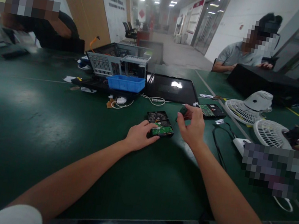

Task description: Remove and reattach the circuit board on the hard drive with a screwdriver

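A hard drive [161, 118] lies on the green table with its circuit board facing up. My left hand [140, 135] grips its near left corner, fingers over the board and thumb along the front edge. Just right of the drive, my right hand [192, 126] is raised above the table, pinching a small screwdriver [183, 111] by its dark handle. Its thin shaft points down near the drive's right side, and the tip is hard to make out. Beyond my right hand rests a second hard drive [211, 111], also showing green circuitry.
An opened computer case [102, 66] with a blue tray [127, 83] stands back left, beside a black glossy panel [172, 89]. White fan parts [271, 133] and a power strip [240, 145] with black cable lie right. Co-workers sit across the table.
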